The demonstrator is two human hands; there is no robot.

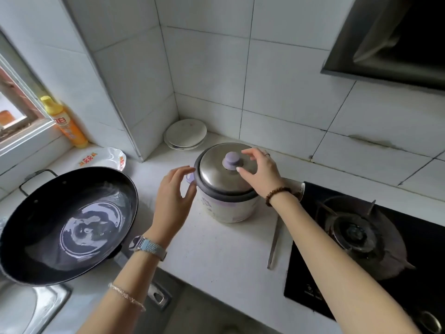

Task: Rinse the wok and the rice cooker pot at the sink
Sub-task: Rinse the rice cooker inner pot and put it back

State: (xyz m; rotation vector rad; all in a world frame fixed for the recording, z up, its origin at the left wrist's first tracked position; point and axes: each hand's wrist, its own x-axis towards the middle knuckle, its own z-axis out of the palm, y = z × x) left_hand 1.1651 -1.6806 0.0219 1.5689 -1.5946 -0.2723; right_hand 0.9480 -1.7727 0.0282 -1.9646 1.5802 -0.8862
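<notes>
Hovering over rice cooker lid (pixel 214 175), R grip (pixel 260 172) spread, empty. L grip (pixel 172 198) open, just beside cooker's left side.

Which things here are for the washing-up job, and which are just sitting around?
For the job: wok, rice cooker with its lid, sink, left hand and right hand, both by the cooker.

Just lying about: stacked plates, patterned bowl, gas stove, thin metal utensil.

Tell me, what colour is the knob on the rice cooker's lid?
Pale purple: the round knob atop the shiny metal lid, head view.
</notes>
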